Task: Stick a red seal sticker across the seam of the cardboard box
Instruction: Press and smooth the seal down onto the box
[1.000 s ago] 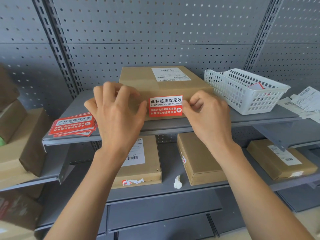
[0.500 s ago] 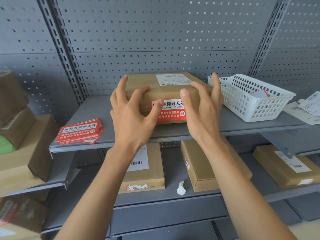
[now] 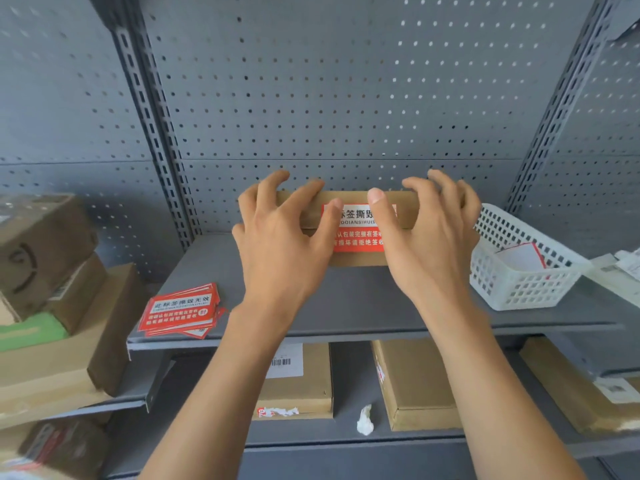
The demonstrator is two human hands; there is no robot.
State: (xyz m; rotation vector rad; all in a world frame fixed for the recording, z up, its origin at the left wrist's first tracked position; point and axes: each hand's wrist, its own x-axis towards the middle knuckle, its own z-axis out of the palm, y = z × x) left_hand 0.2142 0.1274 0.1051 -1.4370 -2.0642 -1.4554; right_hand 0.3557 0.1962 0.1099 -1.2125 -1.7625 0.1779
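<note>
A flat brown cardboard box (image 3: 356, 260) lies on the grey shelf (image 3: 346, 306), its front face toward me. A red and white seal sticker (image 3: 358, 239) is stuck on that face, across the seam. My left hand (image 3: 280, 247) grips the box's left part, fingers hooked over the top edge and thumb pressed on the sticker's left end. My right hand (image 3: 429, 244) holds the right part the same way, its thumb on the sticker's right end. The hands hide both ends of the box and the sticker's edges.
A stack of red seal stickers (image 3: 180, 311) lies at the shelf's front left. A white plastic basket (image 3: 519, 282) stands right of the box. Cardboard boxes (image 3: 298, 386) and a crumpled paper scrap (image 3: 365, 417) sit on the lower shelf. More boxes (image 3: 52, 358) pile up at left.
Both hands left the sticker's ends, spread open, then reached forward and closed over the box's top edge. The view has tilted upward toward the perforated back wall.
</note>
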